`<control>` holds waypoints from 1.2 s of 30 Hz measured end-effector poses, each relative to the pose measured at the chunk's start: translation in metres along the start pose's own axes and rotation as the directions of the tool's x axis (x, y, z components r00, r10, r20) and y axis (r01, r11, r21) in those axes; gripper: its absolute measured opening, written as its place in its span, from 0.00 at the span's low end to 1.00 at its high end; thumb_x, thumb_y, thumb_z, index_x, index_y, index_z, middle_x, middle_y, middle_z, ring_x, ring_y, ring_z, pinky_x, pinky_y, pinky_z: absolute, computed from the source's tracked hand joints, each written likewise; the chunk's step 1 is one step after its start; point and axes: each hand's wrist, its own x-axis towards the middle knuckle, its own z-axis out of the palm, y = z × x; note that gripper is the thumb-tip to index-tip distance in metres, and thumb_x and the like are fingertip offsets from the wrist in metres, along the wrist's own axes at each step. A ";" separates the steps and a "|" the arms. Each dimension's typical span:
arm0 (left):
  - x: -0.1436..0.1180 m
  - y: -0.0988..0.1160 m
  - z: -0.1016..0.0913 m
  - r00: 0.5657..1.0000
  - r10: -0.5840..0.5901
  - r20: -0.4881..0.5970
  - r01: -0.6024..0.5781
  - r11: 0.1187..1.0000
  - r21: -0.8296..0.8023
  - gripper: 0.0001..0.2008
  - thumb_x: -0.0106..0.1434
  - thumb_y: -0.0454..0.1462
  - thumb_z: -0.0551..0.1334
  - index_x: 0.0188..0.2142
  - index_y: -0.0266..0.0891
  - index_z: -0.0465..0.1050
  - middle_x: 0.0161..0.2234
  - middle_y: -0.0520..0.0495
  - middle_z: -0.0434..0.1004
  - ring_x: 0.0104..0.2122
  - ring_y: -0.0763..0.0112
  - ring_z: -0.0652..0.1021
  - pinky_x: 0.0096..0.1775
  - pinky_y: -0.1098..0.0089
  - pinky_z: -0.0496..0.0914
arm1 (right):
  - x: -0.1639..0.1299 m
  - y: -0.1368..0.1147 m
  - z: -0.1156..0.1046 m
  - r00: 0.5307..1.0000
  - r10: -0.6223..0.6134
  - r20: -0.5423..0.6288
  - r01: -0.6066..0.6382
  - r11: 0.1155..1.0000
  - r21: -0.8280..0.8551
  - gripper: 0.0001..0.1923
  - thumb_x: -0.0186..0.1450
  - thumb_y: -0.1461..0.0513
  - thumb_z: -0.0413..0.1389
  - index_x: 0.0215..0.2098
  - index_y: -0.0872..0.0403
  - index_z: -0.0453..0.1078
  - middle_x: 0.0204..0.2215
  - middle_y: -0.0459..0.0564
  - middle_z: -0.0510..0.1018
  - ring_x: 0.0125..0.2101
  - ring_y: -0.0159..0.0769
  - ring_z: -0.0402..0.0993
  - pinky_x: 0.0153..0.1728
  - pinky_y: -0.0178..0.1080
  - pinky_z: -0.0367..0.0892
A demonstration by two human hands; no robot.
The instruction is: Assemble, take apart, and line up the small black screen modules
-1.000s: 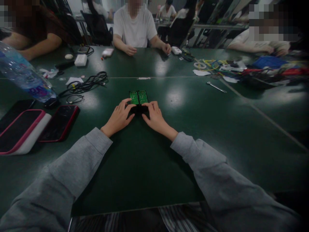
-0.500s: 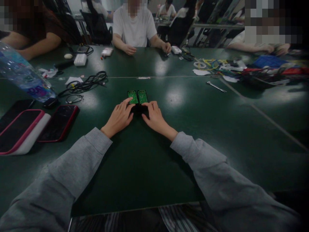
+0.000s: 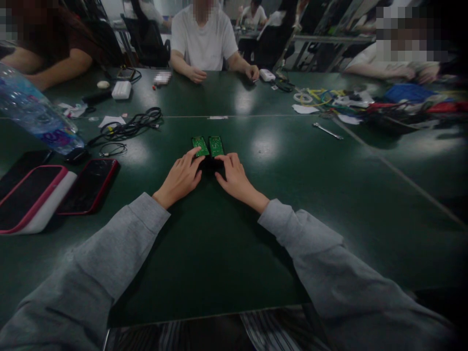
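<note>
Two green circuit boards with dark edges lie side by side on the table in front of me. My left hand (image 3: 181,176) rests at the left circuit board (image 3: 200,144), a fingertip on its face and the thumb apart, nearer to me. At the near edge of the right circuit board (image 3: 216,145) are the fingertips of my right hand (image 3: 238,178), its thumb also held away. The fingers of both hands are apart and not closed round the boards. Dark shadow between the hands hides the boards' near ends.
Phones, one a red-edged phone (image 3: 89,186), and a plastic bottle (image 3: 40,112) lie left. Beyond are a black cable bundle (image 3: 133,124) and a white box (image 3: 122,90). Right, a wrench (image 3: 328,131) lies before a heap of wires (image 3: 383,105). Several people sit around the dark green table (image 3: 204,263).
The left circuit board has turned slightly, its far end shifting left, so the gap between the boards is wider at the far side. My hands have hardly moved.
</note>
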 end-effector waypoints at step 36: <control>0.000 -0.001 0.002 1.000 0.013 -0.011 -0.013 1.000 -0.009 0.22 0.70 0.33 0.55 0.62 0.32 0.62 0.66 0.28 0.58 0.63 0.45 0.67 0.57 0.48 0.70 | -0.003 -0.017 -0.006 0.999 -0.022 0.036 0.034 0.929 -0.368 0.26 0.68 0.69 0.44 0.64 0.65 0.59 0.54 0.67 0.70 0.48 0.51 0.70 0.46 0.49 0.68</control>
